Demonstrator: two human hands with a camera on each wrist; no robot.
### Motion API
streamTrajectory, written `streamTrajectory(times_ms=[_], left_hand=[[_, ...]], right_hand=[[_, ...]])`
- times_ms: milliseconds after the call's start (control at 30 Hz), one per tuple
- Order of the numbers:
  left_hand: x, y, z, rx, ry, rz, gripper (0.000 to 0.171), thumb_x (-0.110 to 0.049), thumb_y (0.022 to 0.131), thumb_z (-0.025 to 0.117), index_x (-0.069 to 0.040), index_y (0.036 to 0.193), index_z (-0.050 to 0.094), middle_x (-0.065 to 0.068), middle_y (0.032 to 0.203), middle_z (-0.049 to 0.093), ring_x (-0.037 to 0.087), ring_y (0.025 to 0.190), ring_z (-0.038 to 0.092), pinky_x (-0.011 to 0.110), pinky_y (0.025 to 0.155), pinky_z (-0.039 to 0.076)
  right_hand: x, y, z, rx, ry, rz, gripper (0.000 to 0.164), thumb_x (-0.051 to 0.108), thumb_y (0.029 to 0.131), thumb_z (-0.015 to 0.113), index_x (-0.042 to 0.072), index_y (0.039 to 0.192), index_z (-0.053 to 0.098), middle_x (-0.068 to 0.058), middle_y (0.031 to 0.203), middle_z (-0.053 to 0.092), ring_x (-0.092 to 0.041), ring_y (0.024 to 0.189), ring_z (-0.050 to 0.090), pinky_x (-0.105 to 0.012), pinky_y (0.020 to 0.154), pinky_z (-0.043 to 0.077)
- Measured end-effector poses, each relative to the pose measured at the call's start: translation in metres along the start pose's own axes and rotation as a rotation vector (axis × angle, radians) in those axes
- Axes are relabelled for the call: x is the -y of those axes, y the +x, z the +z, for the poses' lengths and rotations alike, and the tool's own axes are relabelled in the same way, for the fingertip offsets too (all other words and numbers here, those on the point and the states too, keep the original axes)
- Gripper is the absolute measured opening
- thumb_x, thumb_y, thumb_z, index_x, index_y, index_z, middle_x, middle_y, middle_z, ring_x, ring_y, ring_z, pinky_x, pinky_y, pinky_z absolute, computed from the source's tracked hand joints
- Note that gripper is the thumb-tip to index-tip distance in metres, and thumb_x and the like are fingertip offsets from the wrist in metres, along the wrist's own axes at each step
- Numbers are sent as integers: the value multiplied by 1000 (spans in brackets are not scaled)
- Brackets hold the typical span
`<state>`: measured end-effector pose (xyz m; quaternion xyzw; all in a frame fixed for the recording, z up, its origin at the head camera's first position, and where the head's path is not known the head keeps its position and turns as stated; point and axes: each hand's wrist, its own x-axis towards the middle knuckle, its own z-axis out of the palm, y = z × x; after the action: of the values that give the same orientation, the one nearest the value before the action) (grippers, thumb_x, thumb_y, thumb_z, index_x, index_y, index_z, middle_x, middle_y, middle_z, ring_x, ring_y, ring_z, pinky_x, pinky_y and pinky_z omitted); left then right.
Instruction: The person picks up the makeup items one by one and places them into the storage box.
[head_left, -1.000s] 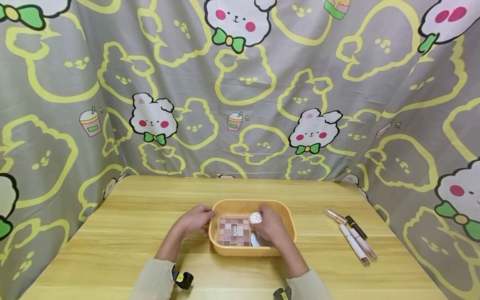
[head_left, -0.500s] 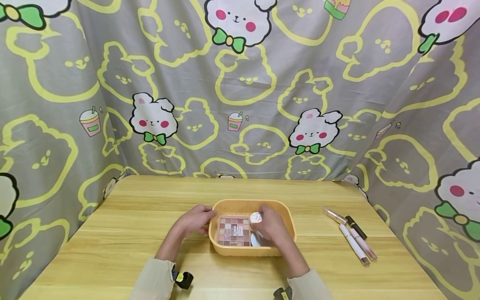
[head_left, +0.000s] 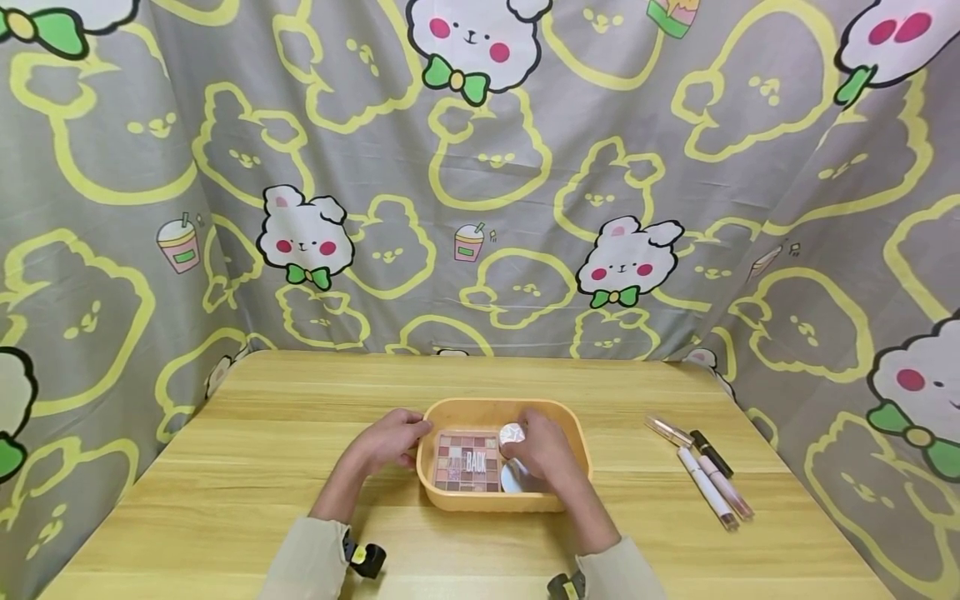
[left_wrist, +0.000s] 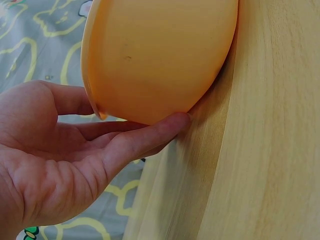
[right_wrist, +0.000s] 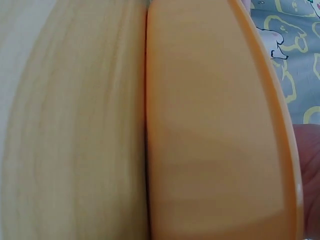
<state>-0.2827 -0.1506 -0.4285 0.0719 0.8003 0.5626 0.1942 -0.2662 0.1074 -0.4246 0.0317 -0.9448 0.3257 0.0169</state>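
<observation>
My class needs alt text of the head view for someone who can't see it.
A person's left hand touches an orange tray; the right hand reaches inside, at a shiny round item beside a makeup palette. Four slim tubes lie to the right on the table.

Orange tub [right_wrist: 215, 120] on wooden tabletop [right_wrist: 75, 125] — right hand [right_wrist: 310, 175] partly hidden behind the tub, grip unclear

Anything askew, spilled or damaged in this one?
No spill shows, but a small dark mark on the outside of the orange bin, near the left hand, breaks its otherwise plain wall; scratch or dirt, I can't tell.
</observation>
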Motion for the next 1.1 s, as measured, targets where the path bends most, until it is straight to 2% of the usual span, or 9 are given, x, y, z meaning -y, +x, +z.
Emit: streamTrajectory(times_ms=[67,267,500,800,1100], left_hand=[[1,0,0,-2,3,-1,39,-18,108,42,11,128,57,20,111,65,21,97,67,39,77,61],[2,2,-1,-3,5,3,38,-18,107,43,11,125,59,18,107,65,21,95,66,36,74,61],[2,2,-2,8,2,9,40,-18,107,42,12,127,57,19,107,65,22,96,67,35,74,60],[2,2,-1,-1,12,1,37,-18,107,43,10,124,60,18,105,65,20,93,66,35,74,61],[2,2,-1,-10,10,2,38,-18,107,42,11,125,60,16,103,65,19,90,65,35,74,60]], right_hand=[[0,0,-1,-7,-2,1,43,18,77,85,-1,109,64,-9,91,67,-24,81,57,-39,73,52],[1,0,-6,-44,25,-15,50,17,80,82,-5,121,64,-19,111,71,-28,94,64,-47,89,54],[-1,1,-10,-159,57,-77,39,16,80,78,-3,112,68,-17,99,73,-28,91,67,-43,81,55],[-3,-1,-21,-208,166,-36,31,12,85,72,-3,112,68,-11,91,68,-23,83,64,-37,73,54],[-12,-2,-29,-250,130,-54,20,11,89,71,1,107,71,-6,82,69,-18,73,62,-32,66,51]])
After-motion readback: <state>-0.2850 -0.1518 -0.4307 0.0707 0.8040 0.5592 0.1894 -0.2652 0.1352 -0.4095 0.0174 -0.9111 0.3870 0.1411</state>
